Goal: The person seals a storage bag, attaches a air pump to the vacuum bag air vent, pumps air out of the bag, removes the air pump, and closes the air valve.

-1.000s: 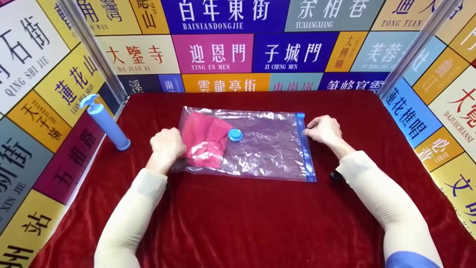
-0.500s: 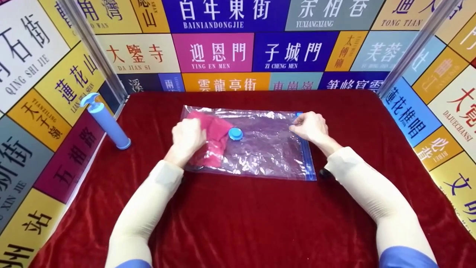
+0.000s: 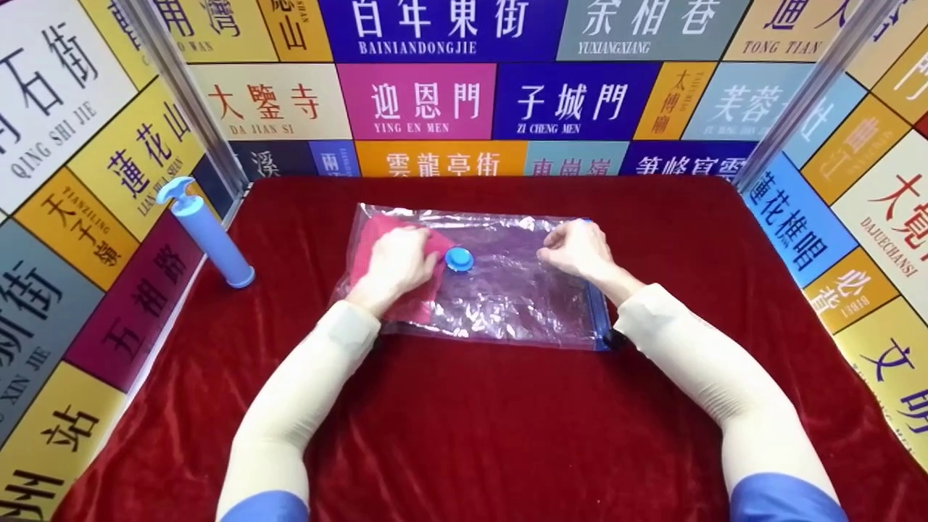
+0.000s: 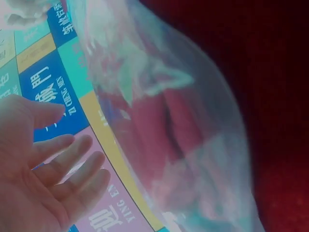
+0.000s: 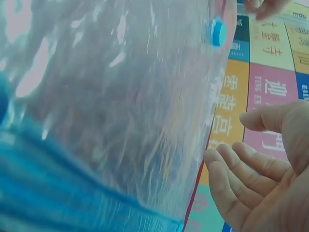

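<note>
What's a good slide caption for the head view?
Left hand and right hand over a clear bag holding pink cloth, with a blue pump off to the left.

The head view is bright and evenly lit, with crisp lettering (image 3: 425,101) at the back; toward the side edges it looks slanted and stretched. Small white glints scatter over the bag (image 3: 515,308), and the desk (image 3: 536,435) shows soft streaks of sheen. The left wrist view is hazy and blurred, the bag milky with reflections, the desk near-black at upper right. In the right wrist view, white glare streaks the bag; its blue strip (image 5: 72,179) is out of focus.
</note>
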A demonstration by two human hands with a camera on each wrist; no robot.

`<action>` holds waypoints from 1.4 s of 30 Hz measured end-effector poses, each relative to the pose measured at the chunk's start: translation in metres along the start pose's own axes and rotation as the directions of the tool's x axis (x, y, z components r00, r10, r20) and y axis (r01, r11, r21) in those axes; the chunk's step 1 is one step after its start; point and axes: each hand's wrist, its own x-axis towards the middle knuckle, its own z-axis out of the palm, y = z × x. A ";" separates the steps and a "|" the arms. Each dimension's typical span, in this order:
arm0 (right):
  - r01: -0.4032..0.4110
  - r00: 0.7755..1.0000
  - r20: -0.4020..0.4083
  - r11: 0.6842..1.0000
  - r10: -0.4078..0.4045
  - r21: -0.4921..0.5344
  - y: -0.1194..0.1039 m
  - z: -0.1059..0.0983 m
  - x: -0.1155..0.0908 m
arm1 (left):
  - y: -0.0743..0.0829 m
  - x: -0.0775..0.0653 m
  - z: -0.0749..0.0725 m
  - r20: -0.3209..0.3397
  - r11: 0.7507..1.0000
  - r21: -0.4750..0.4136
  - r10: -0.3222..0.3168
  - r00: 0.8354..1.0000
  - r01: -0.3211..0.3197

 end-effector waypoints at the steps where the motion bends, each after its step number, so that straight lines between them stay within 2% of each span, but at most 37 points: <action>1: 0.008 1.000 0.010 1.000 -0.008 0.004 -0.002 0.001 0.000 | 0.002 0.002 0.001 0.009 1.000 0.004 0.014 1.000 -0.014; 8: 0.055 0.998 0.042 0.998 -0.055 0.003 -0.016 0.010 -0.001 | 0.014 0.009 0.012 0.103 0.998 0.039 0.045 0.994 -0.049; 12: 0.086 0.994 0.062 0.996 -0.085 -0.011 -0.023 0.015 -0.001 | 0.018 0.011 0.019 0.154 0.997 0.054 0.042 0.987 -0.051; 20: 0.109 0.989 0.092 0.993 -0.113 0.041 -0.037 0.028 0.003 | 0.028 0.016 0.027 0.255 0.990 0.130 0.015 0.967 -0.050; 28: 0.126 0.982 0.141 0.992 -0.123 -0.014 -0.056 0.044 0.012 | 0.034 0.020 0.034 0.279 0.986 0.164 -0.032 0.960 -0.015; 37: 0.178 0.971 0.180 0.979 -0.159 -0.096 -0.082 0.065 0.020 | 0.033 0.026 0.036 0.361 0.993 0.091 -0.105 0.927 0.077; 42: 0.214 0.968 0.174 0.960 -0.182 -0.183 -0.090 0.083 0.020 | 0.029 0.028 0.038 0.368 0.994 0.056 -0.107 0.924 0.093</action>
